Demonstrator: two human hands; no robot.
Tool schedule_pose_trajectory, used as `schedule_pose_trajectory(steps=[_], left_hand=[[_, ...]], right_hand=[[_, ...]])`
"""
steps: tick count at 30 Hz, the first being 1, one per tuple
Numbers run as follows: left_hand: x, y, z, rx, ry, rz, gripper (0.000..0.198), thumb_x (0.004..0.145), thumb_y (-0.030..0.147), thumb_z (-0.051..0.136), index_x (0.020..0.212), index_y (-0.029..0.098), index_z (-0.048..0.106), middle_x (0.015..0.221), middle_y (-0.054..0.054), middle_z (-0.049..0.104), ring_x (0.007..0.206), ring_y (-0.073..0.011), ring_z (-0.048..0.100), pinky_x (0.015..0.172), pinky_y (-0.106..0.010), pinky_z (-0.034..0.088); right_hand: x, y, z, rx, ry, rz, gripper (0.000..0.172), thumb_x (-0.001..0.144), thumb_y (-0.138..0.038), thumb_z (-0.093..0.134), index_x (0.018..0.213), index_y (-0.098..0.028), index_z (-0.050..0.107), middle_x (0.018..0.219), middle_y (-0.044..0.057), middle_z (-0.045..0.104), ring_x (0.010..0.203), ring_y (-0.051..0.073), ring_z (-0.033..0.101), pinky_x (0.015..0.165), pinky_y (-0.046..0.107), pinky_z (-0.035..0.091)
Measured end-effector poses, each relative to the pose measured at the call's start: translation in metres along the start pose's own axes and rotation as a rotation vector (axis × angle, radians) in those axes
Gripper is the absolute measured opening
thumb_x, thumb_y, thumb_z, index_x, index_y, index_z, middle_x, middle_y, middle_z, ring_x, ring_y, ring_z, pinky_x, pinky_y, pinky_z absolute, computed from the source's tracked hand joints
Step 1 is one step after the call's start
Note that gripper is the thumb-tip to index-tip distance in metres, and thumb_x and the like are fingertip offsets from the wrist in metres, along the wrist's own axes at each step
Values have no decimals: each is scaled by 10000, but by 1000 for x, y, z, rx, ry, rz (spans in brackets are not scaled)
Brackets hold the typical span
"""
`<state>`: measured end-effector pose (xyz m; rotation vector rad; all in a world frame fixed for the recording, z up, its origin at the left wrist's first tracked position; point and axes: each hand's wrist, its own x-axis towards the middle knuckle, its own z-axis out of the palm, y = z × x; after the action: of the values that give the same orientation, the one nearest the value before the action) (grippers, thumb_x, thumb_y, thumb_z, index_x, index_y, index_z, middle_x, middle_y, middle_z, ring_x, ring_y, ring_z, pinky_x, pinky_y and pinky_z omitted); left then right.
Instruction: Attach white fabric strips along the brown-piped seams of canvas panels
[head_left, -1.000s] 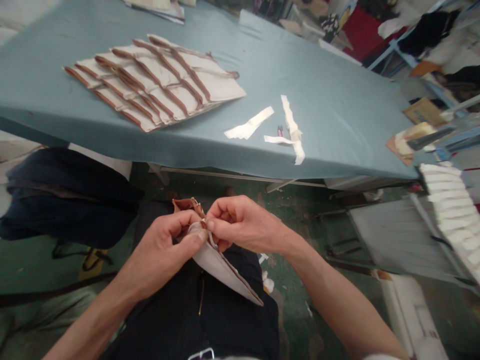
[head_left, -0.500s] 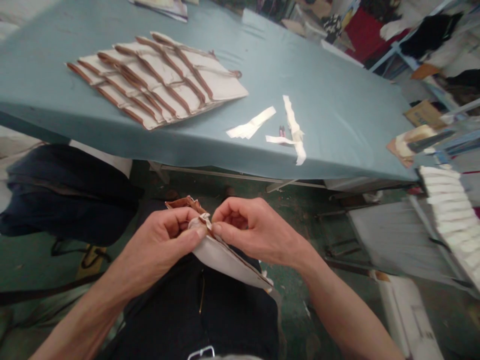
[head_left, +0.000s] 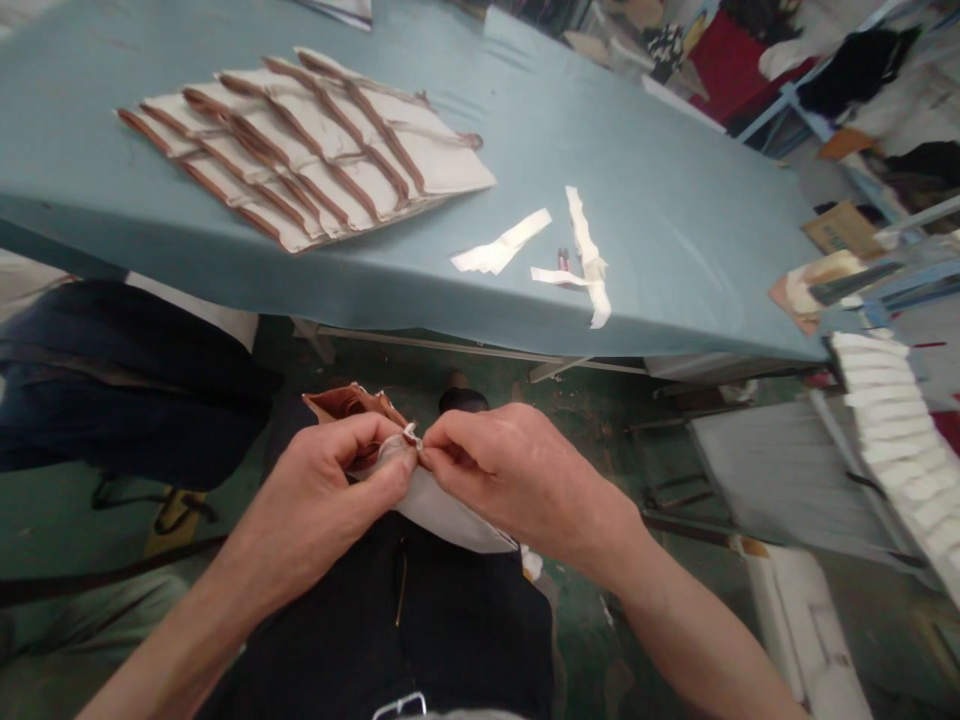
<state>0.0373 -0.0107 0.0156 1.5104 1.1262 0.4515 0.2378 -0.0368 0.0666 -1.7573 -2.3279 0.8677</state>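
Above my lap I hold a white fabric pouch (head_left: 446,512) with brown edging and a brown lining that shows at its far left end. My left hand (head_left: 341,480) pinches its gathered edge between thumb and fingers. Right beside it, my right hand (head_left: 495,470) is closed in a pinch at the same edge. A small twisted bit of the cloth stands up between the fingertips. Whether the right fingers hold anything apart from this edge is hidden.
Overlapping white pouches with brown edges (head_left: 300,150) lie on the blue-covered table (head_left: 675,230). White strips (head_left: 504,243) and a small dark red item (head_left: 563,260) lie near its front edge. Dark cloth (head_left: 135,380) hangs at left; a folded white stack (head_left: 892,430) stands at right.
My right hand has turned and its fingers have closed more tightly at the pouch's edge. The pouch's brown-lined end has shifted slightly left and shows more. My left hand keeps its pinch.
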Motion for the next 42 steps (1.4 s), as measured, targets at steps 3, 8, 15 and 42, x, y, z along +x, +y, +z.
schedule_pose_trajectory(steps=[3,8,15,42], left_hand=[[-1,2,1,26,16,16,364,890,492,605,728,185,717,683,1,622,621,-144,518,550,-248,385],[-1,9,6,39,75,35,317,862,442,600,689,197,703,629,19,609,587,-145,540,547,-248,405],[8,2,13,-115,125,-19,267,775,432,667,662,192,697,672,0,642,643,-152,537,576,-249,411],[-2,-9,2,-376,-173,-17,259,953,451,728,843,222,777,834,-8,766,785,-177,650,743,-246,519]], right_hand=[[2,-4,-4,-125,-69,-20,287,1116,-256,567,987,-148,800,908,103,847,744,181,719,649,325,281],[4,-9,1,-136,-5,56,225,1053,-257,612,913,-162,761,833,78,817,682,170,669,624,328,224],[9,10,25,532,97,198,152,869,-224,657,725,-194,619,621,-60,556,579,90,467,559,245,291],[20,37,-1,1137,-408,77,479,828,-575,875,762,-166,632,672,-30,655,578,79,607,543,173,509]])
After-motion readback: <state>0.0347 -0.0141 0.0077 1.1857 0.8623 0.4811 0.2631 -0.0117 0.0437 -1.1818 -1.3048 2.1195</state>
